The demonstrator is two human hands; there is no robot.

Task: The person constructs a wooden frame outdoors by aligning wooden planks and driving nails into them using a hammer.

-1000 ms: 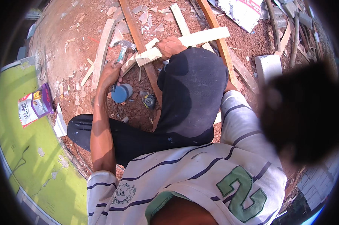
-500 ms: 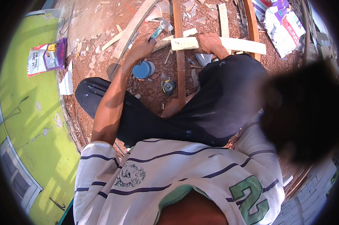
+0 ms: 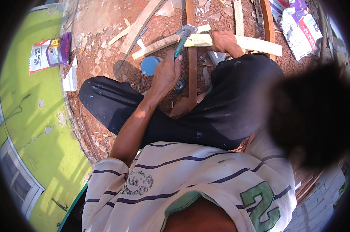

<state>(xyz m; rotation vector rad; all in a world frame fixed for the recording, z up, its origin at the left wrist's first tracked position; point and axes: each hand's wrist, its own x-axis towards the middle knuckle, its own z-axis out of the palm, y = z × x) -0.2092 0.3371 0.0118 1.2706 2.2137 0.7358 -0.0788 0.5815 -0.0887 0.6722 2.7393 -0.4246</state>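
Gripping a hammer [image 3: 182, 40] by its teal handle, the left hand [image 3: 165, 73] sits just above the middle of the frame, its grip closed tight around the lower end of the shaft. Half a second ago that hand lay low over the blue round tin [image 3: 149, 65] with the tool hardly raised; now it has lifted clear of the tin, and the metal head stands up near the top centre of the frame. The hammer's long axis runs from the fist up and slightly right, head pointing toward the upper edge, close above the pale wooden batten [image 3: 237, 41]. The right hand [image 3: 221, 40] presses down on that batten at upper centre, fingers curled over its top, holding it flat; it has kept that place. The batten lies nearly level across the frame, crossing one long reddish slat [image 3: 192, 77] that runs up and down. One hammer, one blue tin and two hands show; one printed bag [image 3: 47, 56] lies at upper left on the green floor [image 3: 31, 127], another bag [image 3: 296, 23] at upper right.
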